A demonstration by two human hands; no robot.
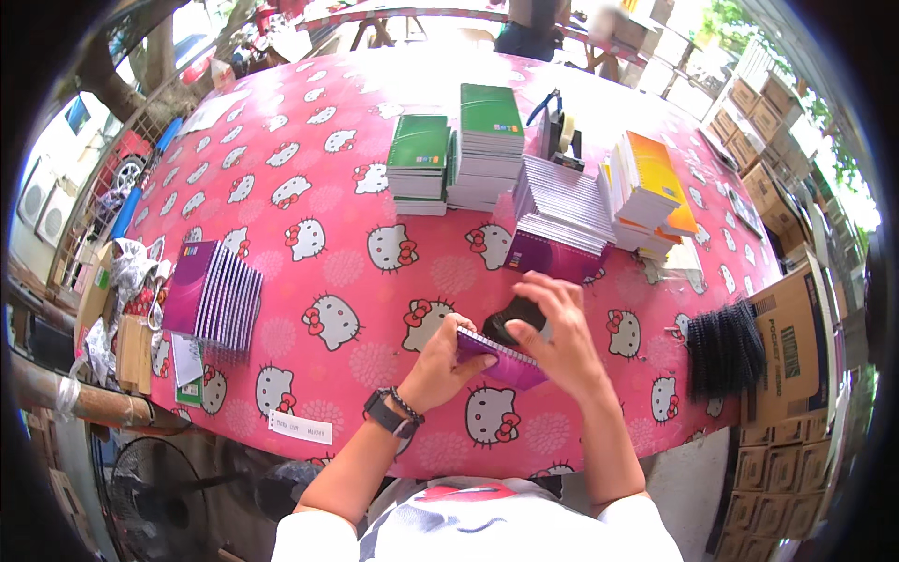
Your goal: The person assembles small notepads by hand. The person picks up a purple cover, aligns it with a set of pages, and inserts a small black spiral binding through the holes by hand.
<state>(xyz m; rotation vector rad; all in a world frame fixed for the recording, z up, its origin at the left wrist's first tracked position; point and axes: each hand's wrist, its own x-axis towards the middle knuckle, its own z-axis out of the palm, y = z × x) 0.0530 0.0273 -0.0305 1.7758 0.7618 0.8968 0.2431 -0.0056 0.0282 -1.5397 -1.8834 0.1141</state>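
Observation:
Near the table's front edge, my left hand (444, 367) grips a small purple notebook (503, 360) by its left end, thumb on the cover. A row of pale marks, like binding holes or coil, runs along the notebook's far edge. Just beyond that edge is a dark rounded object (504, 320), its kind unclear. My right hand (562, 339) curls around it, fingers over the top and thumb against its near side; the palm hides part of it. Beyond my hands lies a stack of purple spiral notebooks (560, 211).
Green notebook stacks (419, 155) and yellow notebooks (649, 178) stand farther back, with a tape dispenser (562, 131) between. More purple notebooks (215, 290) lie at left. A bunch of black binding coils (726, 348) sits right, beside a cardboard box (794, 337). A paper label (300, 427) lies at front left.

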